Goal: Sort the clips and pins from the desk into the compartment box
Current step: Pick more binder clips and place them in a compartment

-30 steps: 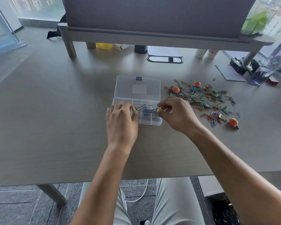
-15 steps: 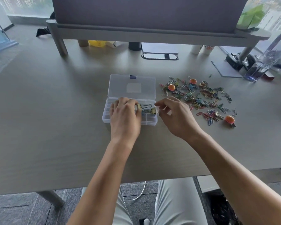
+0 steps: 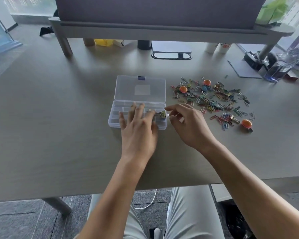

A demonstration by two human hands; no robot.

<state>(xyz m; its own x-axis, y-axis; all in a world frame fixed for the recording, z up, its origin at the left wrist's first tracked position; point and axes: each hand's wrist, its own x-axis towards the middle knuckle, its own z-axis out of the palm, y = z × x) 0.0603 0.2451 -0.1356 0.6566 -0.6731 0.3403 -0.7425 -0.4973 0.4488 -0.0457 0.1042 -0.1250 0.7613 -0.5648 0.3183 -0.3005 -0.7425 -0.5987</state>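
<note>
Head view: looking down on a grey wood-grain counter (image 3: 59, 135) with a clear compartment box (image 3: 121, 124) sitting near the middle, lid (image 3: 128, 88) lying open and flat on the far side, small blue latch (image 3: 141, 77) showing at the lid's far edge; left hand (image 3: 138, 133) hovering over the box's near compartments, fingers (image 3: 139, 110) spreading out straight and relaxed, gripping nothing, tips reaching over the middle row; gold binder clip (image 3: 163, 114) lying in a right-end compartment of the box, just beside the left index fingertip, contact impossible to tell; right hand (image 3: 188, 125) hanging just right of the box, fingers loosely curling, thumb and forefinger nearing each other close to the clip, whether pinching anything impossible to tell; a pale glint showing under the palm, too blurred to identify.

Same view, right side: loose pile of coloured paper clips (image 3: 214, 100) spreading over the counter right of the box, apart from it; three orange round-topped pins in the pile, one at the far left (image 3: 183, 89), one at the far middle (image 3: 206, 82), one at the near right edge (image 3: 246, 123); a few binder clips mixing in among the paper clips.

Same view, far edge: grey monitor riser (image 3: 162, 31) spanning the counter; clear water bottle (image 3: 283, 66) lying at the far right; grey notepad (image 3: 243, 69) just beside it.
</note>
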